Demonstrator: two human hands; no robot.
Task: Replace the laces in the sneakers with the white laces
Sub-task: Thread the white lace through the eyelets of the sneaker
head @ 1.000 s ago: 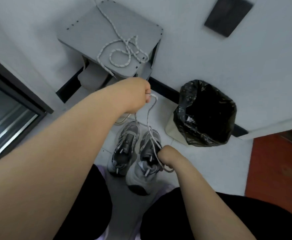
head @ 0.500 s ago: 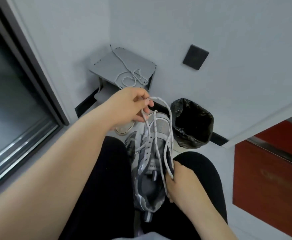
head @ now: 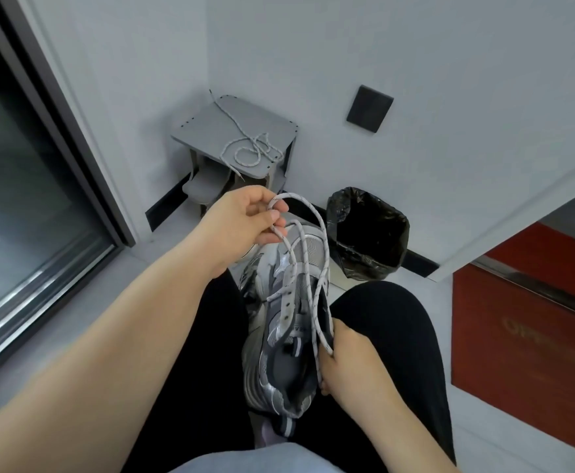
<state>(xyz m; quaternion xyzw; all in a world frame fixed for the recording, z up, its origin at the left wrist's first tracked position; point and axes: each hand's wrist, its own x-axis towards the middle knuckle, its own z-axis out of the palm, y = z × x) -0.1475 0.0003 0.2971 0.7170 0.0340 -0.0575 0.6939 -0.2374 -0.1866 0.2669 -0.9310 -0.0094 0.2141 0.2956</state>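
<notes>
The sneaker (head: 279,339) lies on the lap (head: 190,343). Above its toe the left hand (head: 241,223) pinches the lace (head: 317,218). At its collar the right hand (head: 347,360) grips sneaker and lace. Beyond it, 1 spare lace (head: 249,149) lies on a stool (head: 204,131).

right hand (head: 351,363) fingers: mostly behind sneaker (head: 279,339) | tongue label (head: 298,331): unreadable | red cabinet (head: 535,336): cropped

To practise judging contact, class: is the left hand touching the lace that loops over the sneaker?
Touching. The head view shows the left hand pinching the lace loop between its fingers, above the sneaker.
</notes>
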